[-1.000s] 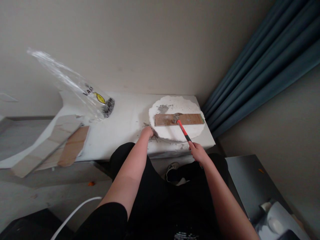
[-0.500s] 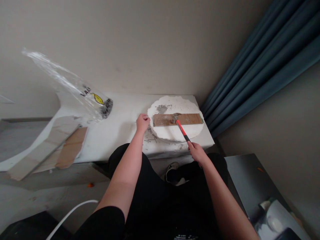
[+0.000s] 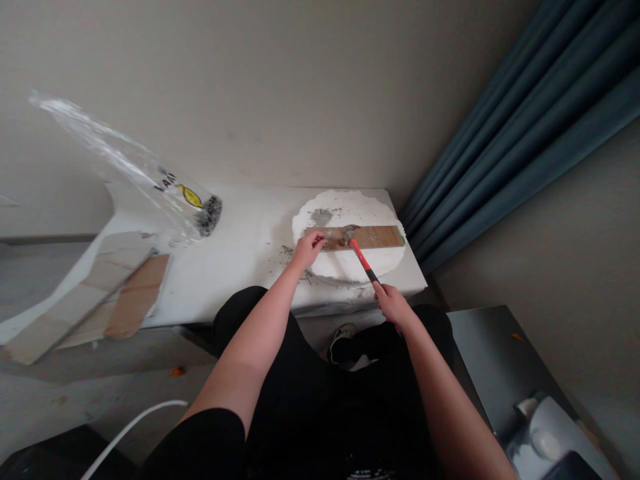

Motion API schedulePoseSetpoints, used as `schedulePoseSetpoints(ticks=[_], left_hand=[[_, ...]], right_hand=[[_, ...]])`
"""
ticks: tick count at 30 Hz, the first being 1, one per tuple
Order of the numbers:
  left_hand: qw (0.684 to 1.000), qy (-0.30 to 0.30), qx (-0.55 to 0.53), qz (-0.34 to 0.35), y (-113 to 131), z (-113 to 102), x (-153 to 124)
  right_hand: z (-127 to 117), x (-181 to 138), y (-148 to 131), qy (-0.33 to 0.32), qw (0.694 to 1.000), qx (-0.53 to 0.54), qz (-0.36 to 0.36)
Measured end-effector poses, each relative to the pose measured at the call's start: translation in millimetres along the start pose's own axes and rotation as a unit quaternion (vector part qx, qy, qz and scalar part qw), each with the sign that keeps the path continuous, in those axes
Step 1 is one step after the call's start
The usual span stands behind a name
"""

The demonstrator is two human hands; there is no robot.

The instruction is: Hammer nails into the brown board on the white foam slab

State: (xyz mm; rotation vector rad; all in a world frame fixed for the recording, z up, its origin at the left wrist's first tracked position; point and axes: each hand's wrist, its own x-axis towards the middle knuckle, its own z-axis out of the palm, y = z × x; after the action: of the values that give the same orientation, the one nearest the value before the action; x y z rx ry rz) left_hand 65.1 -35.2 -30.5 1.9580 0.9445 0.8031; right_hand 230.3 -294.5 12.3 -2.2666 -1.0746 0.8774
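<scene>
My right hand (image 3: 393, 303) is wrapped round the handle of a claw hammer (image 3: 363, 259), red and black. The hammer's metal head rests on a brown wooden board (image 3: 383, 236), left of its middle. Over the board's left end is my left hand (image 3: 309, 251), its fingers pinched together; anything between them is too small to make out. The board lies across a round white slab (image 3: 345, 267) with a ragged edge. A patch of small dark nails (image 3: 321, 217) sits on the slab behind the board, and more lie loose near its left edge.
A clear plastic bag (image 3: 190, 203) with dark contents stands on the white-covered bench (image 3: 240, 233), against the wall. Cardboard pieces (image 3: 135, 293) lie at the bench's left. A blue curtain (image 3: 480, 127) hangs at the right, above a dark grey surface (image 3: 493, 347).
My left hand has moved right, from the slab's left edge to over the board's left end. The hammer and my right hand stay nearly in place.
</scene>
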Motion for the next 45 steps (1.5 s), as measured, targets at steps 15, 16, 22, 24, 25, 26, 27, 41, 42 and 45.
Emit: schedulePoseSetpoints(ticks=[15, 16, 22, 24, 25, 26, 27, 41, 42, 45], left_hand=[[0.998, 0.004, 0.065, 0.014, 3.5, 4.2, -0.4], [0.998, 0.003, 0.068, 0.014, 3.7, 4.2, -0.7], [0.998, 0.004, 0.069, 0.014, 4.8, 4.5, -1.6], [0.998, 0.004, 0.065, 0.015, 4.9, 4.9, -1.8], [0.998, 0.004, 0.063, 0.015, 4.9, 5.3, -1.8], [0.998, 0.004, 0.063, 0.016, 4.7, 5.7, -1.8], [0.998, 0.005, 0.063, 0.016, 4.4, 6.1, -1.6], [0.996, 0.020, 0.066, 0.048, -1.5, 8.8, -2.3], [0.997, 0.022, 0.065, 0.047, -1.5, 8.9, -2.1], [0.997, 0.023, 0.062, 0.044, -1.9, 9.4, -1.3]], right_hand=[[-2.5, 0.4, 1.7, -0.001, 1.000, -0.007, 0.001], [-2.9, 0.3, 1.5, -0.001, 1.000, -0.007, 0.001], [-4.3, -0.1, 0.0, -0.003, 1.000, -0.006, 0.001], [-4.7, -0.2, -0.5, -0.004, 1.000, -0.006, 0.000], [-4.8, -0.3, -0.8, -0.004, 1.000, -0.006, 0.000], [-5.0, -0.3, -1.1, -0.004, 1.000, -0.005, -0.001], [-5.2, -0.3, -1.4, -0.004, 1.000, -0.005, -0.001], [-5.3, -0.7, -3.2, -0.003, 1.000, 0.000, 0.000], [-5.1, -0.5, -2.7, -0.003, 1.000, 0.000, -0.001], [-4.3, 0.0, -1.0, -0.001, 1.000, 0.003, -0.003]])
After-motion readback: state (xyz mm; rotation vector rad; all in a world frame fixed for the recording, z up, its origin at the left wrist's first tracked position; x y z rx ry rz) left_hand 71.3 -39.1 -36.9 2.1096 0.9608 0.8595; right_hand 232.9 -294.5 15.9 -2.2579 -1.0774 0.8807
